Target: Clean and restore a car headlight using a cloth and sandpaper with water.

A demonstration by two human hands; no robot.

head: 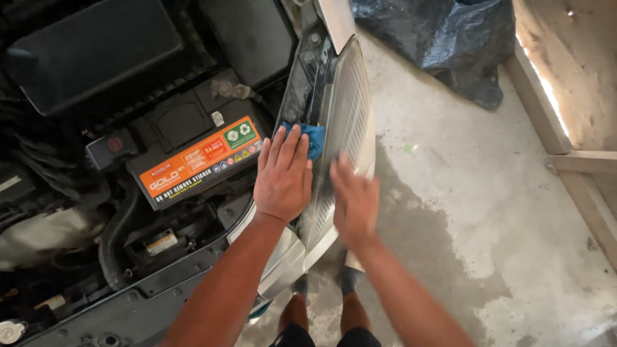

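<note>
Our left hand (283, 177) flat, pressing blue cloth (313, 138) on headlight (350, 115). Our right hand (353, 202) open, blurred, resting on lens. Battery (199, 160) just left.

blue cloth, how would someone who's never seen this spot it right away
Find the car's headlight at the corner of the open engine bay. At its inner edge lies the blue cloth, pressed under the left hand. It is the only bright blue thing there, beside the orange-labelled battery.

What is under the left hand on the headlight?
Under the left hand lies a blue cloth, pressed on the headlight. Only its upper edge shows past the fingers; the rest is covered by the palm.
</note>
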